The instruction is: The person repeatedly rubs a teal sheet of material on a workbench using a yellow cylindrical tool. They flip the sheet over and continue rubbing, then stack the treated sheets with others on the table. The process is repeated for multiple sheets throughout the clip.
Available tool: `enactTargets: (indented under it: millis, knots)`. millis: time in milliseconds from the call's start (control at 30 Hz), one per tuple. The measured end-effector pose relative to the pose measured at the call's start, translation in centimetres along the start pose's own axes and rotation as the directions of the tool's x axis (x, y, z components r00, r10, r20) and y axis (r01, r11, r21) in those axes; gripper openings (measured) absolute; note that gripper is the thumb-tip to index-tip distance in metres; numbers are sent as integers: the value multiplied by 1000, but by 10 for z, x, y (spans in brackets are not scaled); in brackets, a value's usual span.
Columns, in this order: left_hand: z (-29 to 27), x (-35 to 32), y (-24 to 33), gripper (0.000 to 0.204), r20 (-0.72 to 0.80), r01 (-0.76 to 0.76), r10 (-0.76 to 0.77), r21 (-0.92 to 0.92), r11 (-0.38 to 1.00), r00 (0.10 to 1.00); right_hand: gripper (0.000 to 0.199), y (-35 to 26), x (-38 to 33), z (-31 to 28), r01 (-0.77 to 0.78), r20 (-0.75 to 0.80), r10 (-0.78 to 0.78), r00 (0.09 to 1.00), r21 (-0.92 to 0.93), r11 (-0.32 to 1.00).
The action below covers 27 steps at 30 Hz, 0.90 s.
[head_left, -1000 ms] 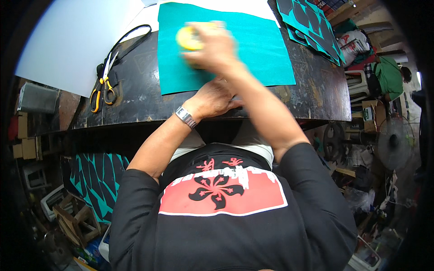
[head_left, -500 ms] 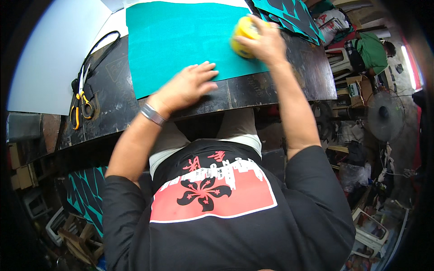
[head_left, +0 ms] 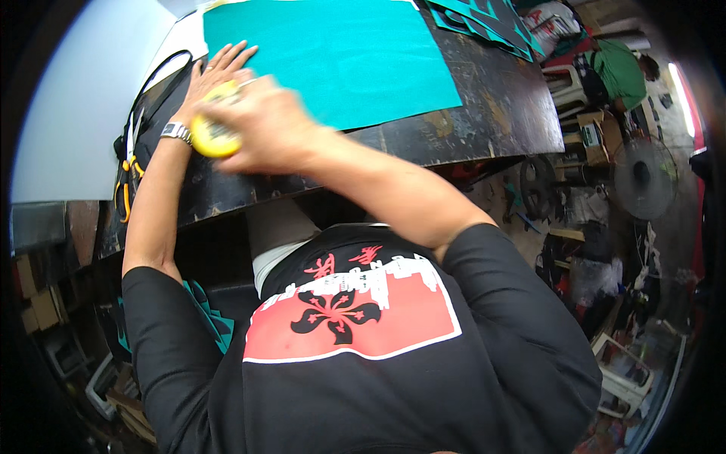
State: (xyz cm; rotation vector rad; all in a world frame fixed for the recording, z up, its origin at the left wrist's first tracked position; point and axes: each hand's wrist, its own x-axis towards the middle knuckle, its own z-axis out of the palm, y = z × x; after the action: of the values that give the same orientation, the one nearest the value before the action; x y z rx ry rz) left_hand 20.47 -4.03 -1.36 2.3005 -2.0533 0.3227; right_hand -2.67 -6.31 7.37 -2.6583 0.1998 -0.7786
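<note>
While the right hand (head_left: 268,132) shows motion blur, its grip is clenched around a round yellow object (head_left: 213,136), which sits at the left end of the fist; what the object is cannot be told from this view. The fist is above the near left part of the dark tabletop (head_left: 484,113), just off the lower left corner of the teal sheet (head_left: 333,53). Whether the yellow object touches the tabletop cannot be told.

Left hand (head_left: 215,76): flat, palm down, fingers spread, grip released, nothing held. The fingertips lie on the left edge of the teal sheet; the heel of the hand lies on the tabletop beside it. A metal wristwatch (head_left: 175,131) is on the left wrist, just beside the yellow object. The right forearm crosses over the left wrist area.

The teal sheet lies flat on the far half of the tabletop. More teal cut pieces with dark patterning (head_left: 491,23) lie at the far right corner, apart from the sheet. Scissors with yellow handles (head_left: 123,181) and a black cord loop (head_left: 162,72) lie at the left edge of the tabletop, near the left forearm. A pale grey board (head_left: 83,98) lies further left, beyond the scissors.
</note>
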Motion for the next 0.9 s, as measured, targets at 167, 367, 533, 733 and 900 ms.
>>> enactTargets:
  millis: [167, 367, 533, 733, 900]
  knots:
    - [-4, 0, -6, 59, 28, -25, 29, -128, 991, 999, 75, 3, -7, -11, -156, 46, 160, 986, -85, 984]
    - [6, -2, -12, 58, 24, -8, 13, -191, 982, 1000, 79, 143, -120, -150, -530, -272, 457, 847, -367, 764]
    - [-24, 0, 10, 57, 86, 61, -58, -34, 998, 995, 97, 235, -182, -242, -862, -456, 746, 486, -390, 324]
    - [-70, -46, 98, 78, 16, -217, 240, -369, 904, 971, 133, 239, -197, -260, -751, -520, 588, 619, -612, 249]
    - [-69, -56, 125, 62, -24, -186, 192, -380, 906, 981, 87, 171, -156, -186, -132, -114, 85, 990, -518, 845]
